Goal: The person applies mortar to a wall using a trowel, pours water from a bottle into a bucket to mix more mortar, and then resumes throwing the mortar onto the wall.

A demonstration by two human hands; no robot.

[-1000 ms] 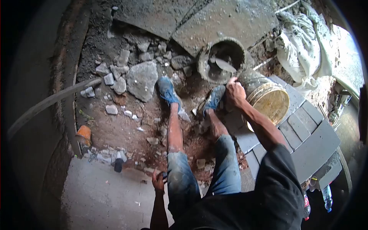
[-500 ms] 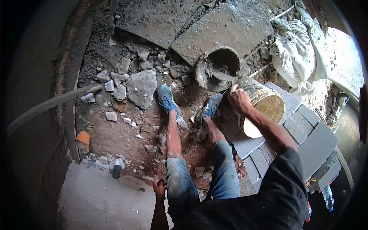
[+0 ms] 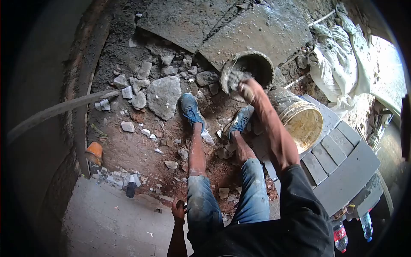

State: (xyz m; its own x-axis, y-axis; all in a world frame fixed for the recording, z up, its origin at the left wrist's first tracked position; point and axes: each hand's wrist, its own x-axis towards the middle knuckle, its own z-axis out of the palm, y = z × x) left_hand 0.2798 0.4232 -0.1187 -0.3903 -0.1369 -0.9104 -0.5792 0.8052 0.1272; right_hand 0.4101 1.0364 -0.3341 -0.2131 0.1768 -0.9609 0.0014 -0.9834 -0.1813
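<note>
My right hand (image 3: 249,91) is closed at the near rim of a mortar-crusted bucket (image 3: 268,64), its fingers wrapped around what looks like a trowel handle. Wet grey mortar (image 3: 238,79) lies in the bucket just beyond my fist and hides the blade. A second bucket (image 3: 303,122), pale and smeared inside, lies tipped on its side beside my right forearm. Low beside my left knee, my left hand (image 3: 177,210) is closed around a dark object, mostly hidden, that I cannot make out.
Broken stones surround a large slab (image 3: 164,97) by my feet. Grey tiles (image 3: 346,171) are stacked at right, near plastic bottles (image 3: 340,237). White sacks (image 3: 338,64) lie at upper right. An orange pot (image 3: 94,153) and a curved strip (image 3: 64,112) are at left.
My right hand has moved up and left from beside the tipped bucket to the mortar bucket, closing on the trowel. The view has shifted slightly. My left hand stays low by the knee.
</note>
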